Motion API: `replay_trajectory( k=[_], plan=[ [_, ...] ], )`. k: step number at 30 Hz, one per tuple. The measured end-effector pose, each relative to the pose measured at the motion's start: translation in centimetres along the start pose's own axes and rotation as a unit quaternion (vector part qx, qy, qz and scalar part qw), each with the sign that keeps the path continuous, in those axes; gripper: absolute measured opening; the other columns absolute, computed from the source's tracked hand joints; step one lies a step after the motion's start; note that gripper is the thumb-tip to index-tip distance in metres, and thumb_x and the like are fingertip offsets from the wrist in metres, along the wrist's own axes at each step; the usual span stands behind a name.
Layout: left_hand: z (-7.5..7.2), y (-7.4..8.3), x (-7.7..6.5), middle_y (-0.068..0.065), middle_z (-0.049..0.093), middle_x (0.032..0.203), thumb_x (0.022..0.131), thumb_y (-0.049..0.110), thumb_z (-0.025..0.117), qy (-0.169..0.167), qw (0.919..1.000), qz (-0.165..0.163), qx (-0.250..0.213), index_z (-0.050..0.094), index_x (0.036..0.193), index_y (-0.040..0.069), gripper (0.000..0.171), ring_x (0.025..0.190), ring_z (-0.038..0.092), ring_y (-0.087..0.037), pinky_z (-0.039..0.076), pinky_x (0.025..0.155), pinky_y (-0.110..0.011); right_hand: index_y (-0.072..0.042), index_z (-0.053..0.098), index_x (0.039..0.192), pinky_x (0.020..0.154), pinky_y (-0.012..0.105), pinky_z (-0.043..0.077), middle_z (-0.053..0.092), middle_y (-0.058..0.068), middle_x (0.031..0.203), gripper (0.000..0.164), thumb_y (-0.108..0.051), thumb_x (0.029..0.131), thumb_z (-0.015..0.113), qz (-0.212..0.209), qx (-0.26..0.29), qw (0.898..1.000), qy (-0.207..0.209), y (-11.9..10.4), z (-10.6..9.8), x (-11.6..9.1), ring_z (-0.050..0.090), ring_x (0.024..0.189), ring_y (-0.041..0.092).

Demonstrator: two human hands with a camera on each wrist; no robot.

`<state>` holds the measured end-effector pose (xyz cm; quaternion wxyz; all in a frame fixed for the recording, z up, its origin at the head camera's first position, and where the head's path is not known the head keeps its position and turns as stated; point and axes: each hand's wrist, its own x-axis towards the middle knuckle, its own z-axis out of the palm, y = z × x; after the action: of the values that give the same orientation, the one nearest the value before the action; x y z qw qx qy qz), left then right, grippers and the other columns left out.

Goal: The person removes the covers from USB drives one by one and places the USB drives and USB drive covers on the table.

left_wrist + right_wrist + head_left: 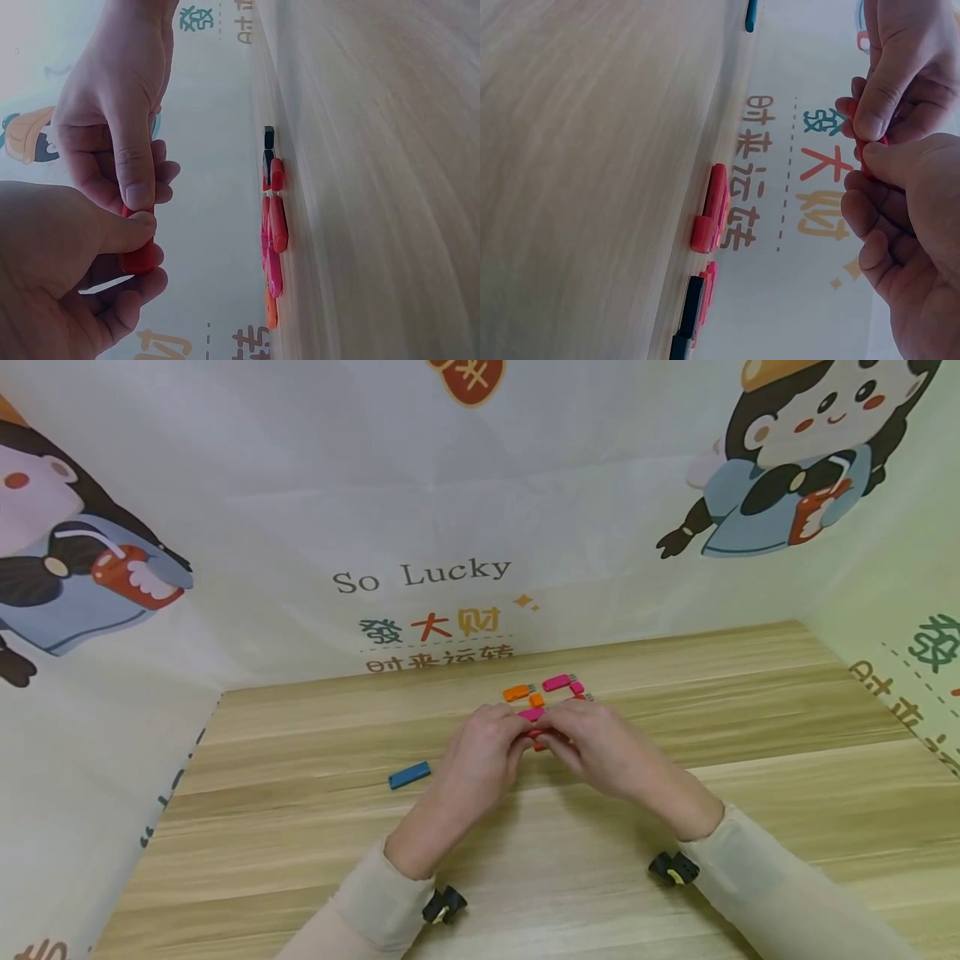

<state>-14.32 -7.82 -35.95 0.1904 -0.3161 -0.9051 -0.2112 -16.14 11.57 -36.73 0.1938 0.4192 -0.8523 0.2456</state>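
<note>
My left hand and right hand meet above the table. Between them they pinch a red USB stick, held up off the wood, with both thumbs side by side along it. The fingers hide much of it, including whether its cap is on. Beyond the hands in the head view lie an orange USB stick with its metal plug bare, an orange cap, a pink USB stick and a pink cap. Another pink piece shows just behind the fingertips.
A blue USB stick lies to the left of my left hand. Another red stick and a black piece rest on the wooden table. A printed cloth stands along the table's back and sides.
</note>
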Motion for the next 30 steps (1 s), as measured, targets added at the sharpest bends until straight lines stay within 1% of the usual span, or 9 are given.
replay_trajectory(
  k=[5, 11, 17, 23, 30],
  plan=[
    [0.05, 0.02, -0.04, 0.001, 0.066, 0.089, 0.092, 0.010, 0.070, 0.001, 1.0000, -0.004, 0.001, 0.075, 0.097, 0.006, 0.008, 0.083, 0.058, -0.014, 0.051, 0.077, -0.025, -0.005, 0.073, 0.102, 0.077, 0.027, 0.054, 0.072, 0.003, 0.095, 0.012, -0.010, 0.091, 0.071, 0.002, -0.005, 1.000, 0.013, -0.12, 0.15, -0.09, 0.067, 0.086, 0.015],
    [0.11, 0.00, -0.01, 0.001, 0.068, 0.091, 0.093, 0.011, 0.070, 0.000, 1.0000, 0.000, 0.004, 0.076, 0.101, 0.007, 0.011, 0.083, 0.058, -0.013, 0.051, 0.077, -0.024, -0.005, 0.072, 0.102, 0.078, 0.027, 0.054, 0.072, 0.003, 0.096, 0.012, -0.009, 0.090, 0.072, -0.002, -0.003, 1.000, 0.019, -0.05, 0.17, -0.18, 0.067, 0.088, 0.015],
    [0.04, -0.04, 0.07, 0.002, 0.070, 0.095, 0.093, 0.010, 0.069, -0.004, 1.0000, 0.006, 0.001, 0.076, 0.104, 0.009, 0.013, 0.085, 0.060, -0.014, 0.051, 0.079, -0.025, -0.005, 0.073, 0.103, 0.080, 0.027, 0.054, 0.072, 0.004, 0.100, 0.013, -0.009, 0.090, 0.072, -0.012, 0.016, 1.000, 0.012, 0.17, -0.02, -0.23, 0.068, 0.091, 0.016],
    [0.01, -0.15, 0.13, 0.001, 0.071, 0.098, 0.092, 0.009, 0.070, -0.010, 0.9999, 0.006, -0.003, 0.076, 0.105, 0.009, 0.014, 0.087, 0.061, -0.015, 0.051, 0.081, -0.026, -0.005, 0.073, 0.105, 0.082, 0.028, 0.054, 0.072, 0.003, 0.102, 0.015, -0.008, 0.090, 0.072, -0.024, 0.019, 1.000, 0.008, 0.35, -0.14, -0.23, 0.068, 0.093, 0.016],
    [-0.02, -0.24, 0.13, 0.000, 0.072, 0.104, 0.093, 0.012, 0.069, -0.014, 0.9999, 0.007, -0.007, 0.076, 0.110, 0.010, 0.018, 0.090, 0.062, -0.015, 0.051, 0.083, -0.027, -0.005, 0.073, 0.110, 0.085, 0.028, 0.053, 0.072, 0.003, 0.107, 0.019, -0.007, 0.092, 0.070, -0.019, 0.017, 1.000, -0.008, 0.39, -0.21, -0.31, 0.068, 0.097, 0.016]
  ],
)
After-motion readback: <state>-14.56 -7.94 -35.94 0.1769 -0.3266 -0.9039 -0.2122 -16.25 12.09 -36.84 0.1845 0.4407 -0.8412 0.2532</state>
